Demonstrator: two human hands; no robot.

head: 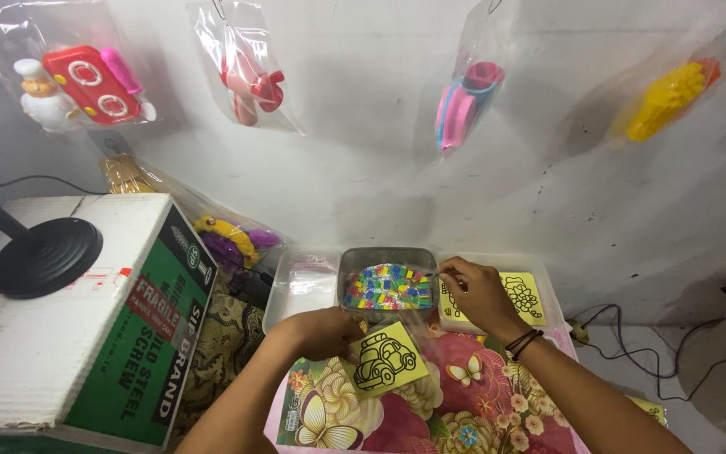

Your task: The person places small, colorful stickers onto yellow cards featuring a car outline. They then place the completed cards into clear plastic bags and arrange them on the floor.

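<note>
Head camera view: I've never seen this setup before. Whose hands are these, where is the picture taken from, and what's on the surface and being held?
The single picture comes from a camera on the person's head, looking down at their own bare hands. The left hand holds a yellow card with a car outline in a clear sleeve. The right hand pinches something small, too small to identify, at the edge of a grey tray of small colourful packets. Beside it lie a tray of yellow picture cards and a tray of clear bags, on a floral cloth.

yellow card (386, 361) with black car outline, tilted, in clear sleeve over floral cloth.
</note>
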